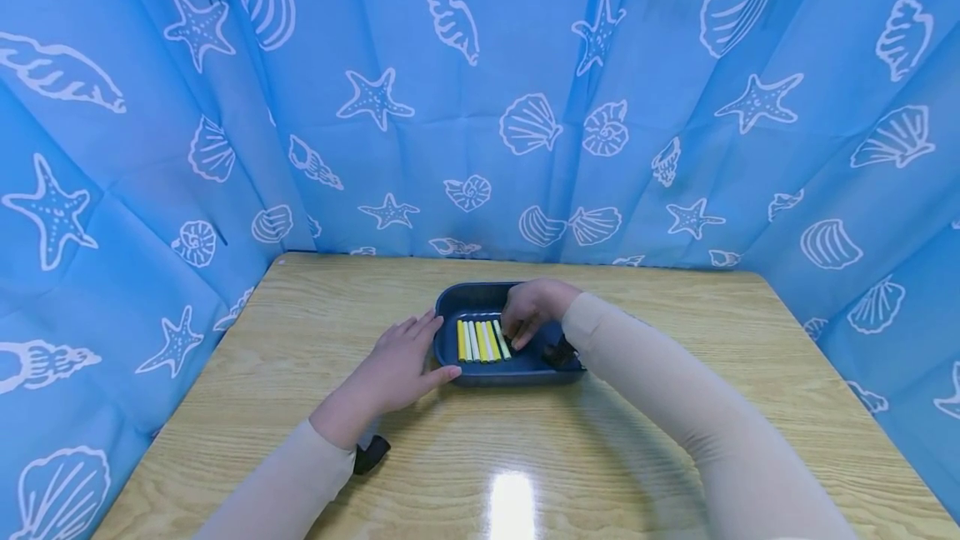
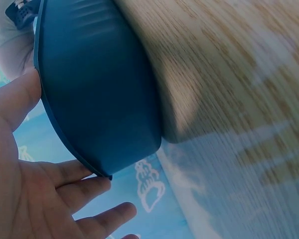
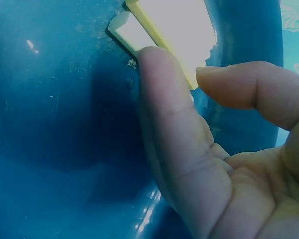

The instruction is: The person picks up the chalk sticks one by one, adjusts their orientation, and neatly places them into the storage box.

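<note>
A dark blue plastic basin (image 1: pixel 510 379) stands on the table, with a row of yellow and white chalk sticks (image 1: pixel 480 342) lying side by side at its left part. My right hand (image 1: pixel 534 307) reaches down into it, right of the row. In the right wrist view its index finger touches the outermost white chalk stick (image 3: pixel 125 31), while the thumb stays apart from it. At the basin's left end rests my left hand (image 1: pixel 393 361), thumb and some straight fingers touching the rim (image 2: pixel 47 107). The lower parts of the right fingers are partly hidden in the head view.
The wood-patterned table (image 1: pixel 360 290) ends at a blue curtain (image 1: pixel 465 148) with white shells and starfish, which hangs behind and on both sides. A black strap piece (image 1: pixel 371 454) sits at the left wrist, another dark wrist device (image 1: pixel 558 352) at the right.
</note>
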Tool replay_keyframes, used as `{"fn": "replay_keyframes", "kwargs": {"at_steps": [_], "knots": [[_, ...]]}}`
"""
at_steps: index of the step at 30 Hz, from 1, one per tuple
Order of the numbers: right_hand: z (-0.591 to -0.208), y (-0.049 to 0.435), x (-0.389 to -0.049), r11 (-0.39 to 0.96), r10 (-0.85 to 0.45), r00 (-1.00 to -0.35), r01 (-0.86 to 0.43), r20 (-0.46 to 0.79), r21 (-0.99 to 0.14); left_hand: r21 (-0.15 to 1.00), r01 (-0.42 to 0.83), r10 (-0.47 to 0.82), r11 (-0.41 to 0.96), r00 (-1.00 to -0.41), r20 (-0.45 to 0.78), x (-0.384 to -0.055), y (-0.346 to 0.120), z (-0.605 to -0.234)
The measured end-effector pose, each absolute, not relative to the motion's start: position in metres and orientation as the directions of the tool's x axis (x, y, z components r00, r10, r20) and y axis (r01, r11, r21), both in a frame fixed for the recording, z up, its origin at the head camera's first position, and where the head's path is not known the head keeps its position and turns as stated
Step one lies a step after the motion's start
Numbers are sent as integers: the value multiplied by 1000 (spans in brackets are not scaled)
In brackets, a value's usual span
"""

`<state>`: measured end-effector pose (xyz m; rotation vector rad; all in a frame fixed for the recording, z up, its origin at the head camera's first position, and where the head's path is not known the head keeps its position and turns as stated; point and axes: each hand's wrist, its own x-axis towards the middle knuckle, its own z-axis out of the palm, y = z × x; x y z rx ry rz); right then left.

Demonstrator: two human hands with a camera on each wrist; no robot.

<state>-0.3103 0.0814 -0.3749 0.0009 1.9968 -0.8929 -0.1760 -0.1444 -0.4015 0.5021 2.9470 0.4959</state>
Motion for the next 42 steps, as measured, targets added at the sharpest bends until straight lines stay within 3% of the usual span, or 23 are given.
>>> {"fn": "replay_keyframes", "kwargs": {"at_steps": [12,23,31,42], "knots": [[-370,91,-309,764,-331,-635,255,-698,-593,343,298,333,891,-942,-46,-176,-143,-403],[-337,105,-292,754,-427,-624,154,-655,-638,341,290,326,894,-944,-52,-176,-144,-403],[-319,125,-274,748,-482,-650,43,-587,-662,347,309,342,886,-939,-37,-175,-145,-403],[-306,152,-263,730,-470,-706,26,-530,-683,339,310,341,888,-940,-34,-175,-146,-404]]}}
